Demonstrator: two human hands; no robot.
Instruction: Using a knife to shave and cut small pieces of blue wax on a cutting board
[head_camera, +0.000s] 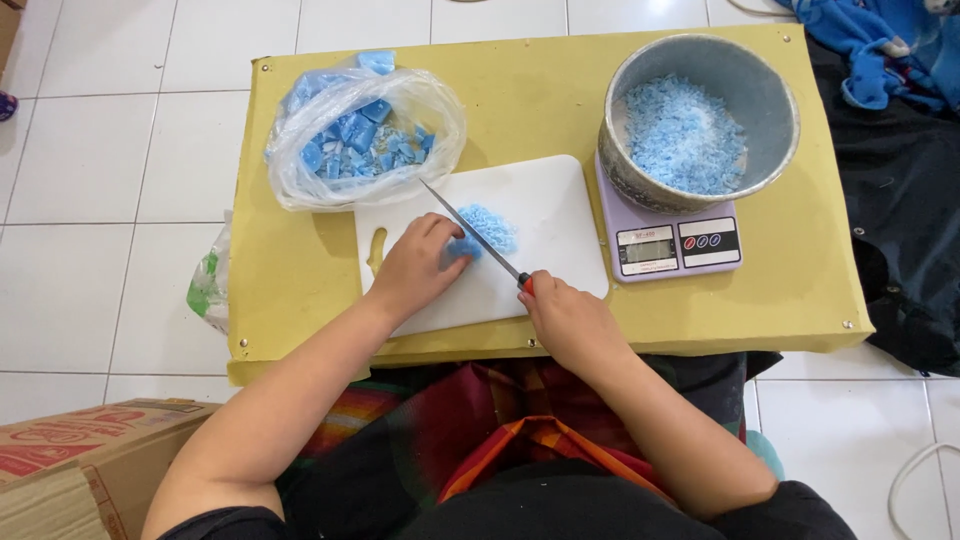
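Left hand (415, 265) palm-down, grip pinning blue chunk (462, 248) on cutting board (545, 215), right hand (570, 320) fisted round knife (475, 235)

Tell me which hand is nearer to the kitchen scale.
Right. The right hand grips the knife handle just left of the kitchen scale; the left hand presses the blue block farther left on the cutting board.

Off to my right on the yellow surface (800, 270) I see a pale purple kitchen scale (678, 243) carrying a grey metal bowl (770, 90) of blue shavings (685, 135). At the far left sits a clear plastic bag (300, 170) of blue chunks (355, 130). A cardboard box (70, 460) stands on the white tiled floor (100, 200) at lower left, and blue cloth (880, 45) lies crumpled at upper right.
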